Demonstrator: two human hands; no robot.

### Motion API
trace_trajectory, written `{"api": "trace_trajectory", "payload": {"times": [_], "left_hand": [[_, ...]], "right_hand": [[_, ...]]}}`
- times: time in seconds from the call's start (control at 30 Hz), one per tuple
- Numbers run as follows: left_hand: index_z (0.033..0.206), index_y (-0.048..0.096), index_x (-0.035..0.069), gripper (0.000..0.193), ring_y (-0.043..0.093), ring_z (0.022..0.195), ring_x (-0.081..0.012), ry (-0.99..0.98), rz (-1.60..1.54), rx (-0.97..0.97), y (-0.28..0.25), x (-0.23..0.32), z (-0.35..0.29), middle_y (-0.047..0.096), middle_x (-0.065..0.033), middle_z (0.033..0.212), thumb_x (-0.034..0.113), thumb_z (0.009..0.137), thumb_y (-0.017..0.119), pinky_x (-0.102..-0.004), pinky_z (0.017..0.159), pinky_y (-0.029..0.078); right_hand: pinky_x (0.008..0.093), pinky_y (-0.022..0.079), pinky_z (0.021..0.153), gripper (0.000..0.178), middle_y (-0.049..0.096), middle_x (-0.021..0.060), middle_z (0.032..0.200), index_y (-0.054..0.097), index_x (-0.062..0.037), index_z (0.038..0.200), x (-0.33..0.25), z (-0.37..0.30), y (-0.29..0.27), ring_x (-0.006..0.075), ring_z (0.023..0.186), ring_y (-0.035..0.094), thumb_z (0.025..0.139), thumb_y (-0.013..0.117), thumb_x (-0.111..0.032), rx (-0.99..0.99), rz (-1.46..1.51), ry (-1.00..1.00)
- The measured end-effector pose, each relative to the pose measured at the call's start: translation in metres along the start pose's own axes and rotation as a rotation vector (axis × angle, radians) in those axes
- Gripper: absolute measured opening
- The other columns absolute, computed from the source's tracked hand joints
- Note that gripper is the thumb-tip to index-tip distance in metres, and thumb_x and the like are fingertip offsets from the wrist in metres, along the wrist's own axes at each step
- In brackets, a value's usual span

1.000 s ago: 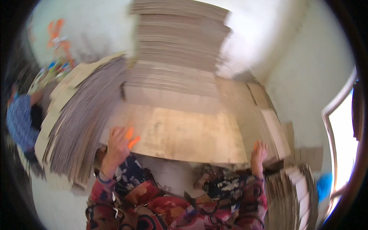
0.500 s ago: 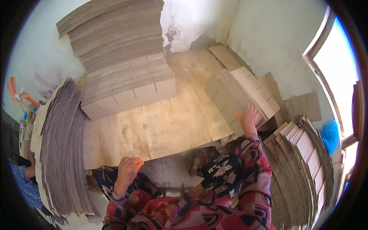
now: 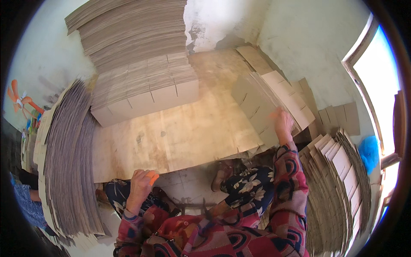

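Observation:
My left hand point(image 3: 140, 186) is at the near edge of the wooden tabletop point(image 3: 150, 145), fingers curled and pressed together. Bright orange covering point(image 3: 151, 177) shows at its fingertips; nothing else is visible in that hand. My right hand point(image 3: 283, 125) reaches forward over a leaning stack of slotted cardboard pieces point(image 3: 252, 105) on the table's right side. Its fingers are smeared by motion, so their grip cannot be made out. Just beyond that hand lie paler slotted cardboard strips point(image 3: 289, 96).
A large cardboard pile point(image 3: 145, 96) fills the table's far left. Tall stacks of cardboard stand at my left point(image 3: 68, 158) and right point(image 3: 327, 188). An orange fan point(image 3: 20, 101) and a blue bag point(image 3: 368, 154) are near the walls. Another person's arm point(image 3: 34, 195) shows at far left.
My right hand has shifted slightly forward over the cardboard stack, and its fingers went from spread to blurred. My left hand has stayed near the table edge. The view has tilted slightly.

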State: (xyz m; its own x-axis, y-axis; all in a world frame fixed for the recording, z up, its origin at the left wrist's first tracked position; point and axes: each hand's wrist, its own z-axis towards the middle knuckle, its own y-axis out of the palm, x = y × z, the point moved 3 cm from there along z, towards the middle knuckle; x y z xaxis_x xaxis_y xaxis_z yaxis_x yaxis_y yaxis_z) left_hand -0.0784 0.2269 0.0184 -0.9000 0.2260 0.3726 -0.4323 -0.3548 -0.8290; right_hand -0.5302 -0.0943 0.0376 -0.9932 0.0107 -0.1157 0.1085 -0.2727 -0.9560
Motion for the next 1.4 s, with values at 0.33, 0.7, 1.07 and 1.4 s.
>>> {"api": "trace_trajectory", "payload": {"times": [0.33,0.7,1.07,1.4], "left_hand": [[0.101,0.063,0.002,0.034,0.059,0.076,-0.0346,-0.178,0.054,0.095,-0.021,-0.059,0.051,0.064,-0.0176,0.082,0.013,0.073,0.076,-0.0409,0.066,0.047],[0.113,0.053,0.001,0.056,0.047,0.107,-0.0296,-0.203,0.226,0.047,0.044,-0.122,0.232,0.055,-0.0128,0.111,0.021,0.068,0.080,-0.0406,0.091,0.037],[0.090,0.059,0.007,0.020,0.053,0.093,-0.0233,0.047,0.347,0.079,0.095,-0.181,0.280,0.058,-0.0078,0.089,0.011,0.071,0.062,-0.0366,0.080,0.042],[0.081,0.057,0.005,0.010,0.054,0.076,-0.0256,0.238,0.160,0.001,0.086,-0.112,0.232,0.056,-0.0088,0.076,0.006,0.071,0.057,-0.0348,0.065,0.048]], "right_hand": [[0.0347,0.046,0.055,0.029,0.063,0.0160,0.078,0.054,-0.0021,0.112,-0.143,-0.045,-0.062,0.0290,0.064,0.059,0.084,0.064,-0.001,0.364,0.689,-0.243],[0.0238,0.045,0.053,0.048,0.060,0.0153,0.125,0.051,0.0017,0.129,-0.236,-0.056,-0.005,0.0145,0.061,0.041,0.083,0.065,0.006,0.154,0.743,-0.347],[0.0229,0.036,0.044,0.061,0.054,0.0107,0.066,0.045,-0.0053,0.138,-0.241,-0.043,0.011,0.0135,0.048,0.036,0.082,0.069,0.000,0.294,0.694,-0.384],[0.0248,0.040,0.044,0.064,0.065,0.0119,0.073,0.043,-0.0053,0.139,-0.249,-0.055,-0.008,0.0168,0.044,0.040,0.081,0.068,0.004,0.326,0.657,-0.470]]}}
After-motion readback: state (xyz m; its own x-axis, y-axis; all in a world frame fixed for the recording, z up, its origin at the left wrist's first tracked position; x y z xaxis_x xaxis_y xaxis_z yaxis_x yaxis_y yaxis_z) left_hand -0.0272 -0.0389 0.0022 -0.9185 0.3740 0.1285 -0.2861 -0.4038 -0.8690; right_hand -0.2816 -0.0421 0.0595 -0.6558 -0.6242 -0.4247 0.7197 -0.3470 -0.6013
